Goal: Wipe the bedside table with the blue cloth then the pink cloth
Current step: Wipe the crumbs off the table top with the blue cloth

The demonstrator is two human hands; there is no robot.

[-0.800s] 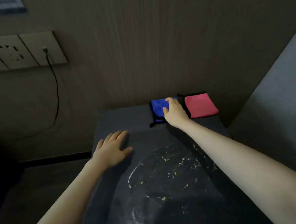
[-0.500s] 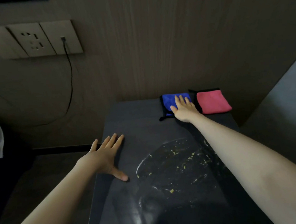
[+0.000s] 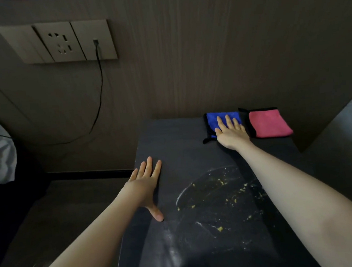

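Reaching for: the right hand [image 3: 231, 134] is lying flat on the blue cloth [image 3: 222, 119], fingers straight and spread, pressing rather than pinching; nothing is curled round the fabric yet, which to my eye suits sliding the cloth forward more than lifting it.

Bracing with: the left hand [image 3: 146, 184] is resting palm-down on the left edge of the bedside table [image 3: 184, 145], fingers released and extended, thumb splayed toward the near side; it is holding nothing and is probably steadying the body while the other arm is stretching to the back.

Waiting in turn: the pink cloth [image 3: 269, 123] is lying folded just beside the blue one at the back right corner, untouched, being the second cloth in the order.

Needing the wipe: yellowish crumbs [image 3: 235, 201] and a pale curved smear [image 3: 183, 194] are sitting on the near middle of the top, between the two forearms and well apart from both cloths.

Standing by: a wall socket panel [image 3: 60, 42] is feeding a black cable [image 3: 100, 92] that is hanging down the wall to the left, off the tabletop.

Judging progress: wiping is not yet starting.
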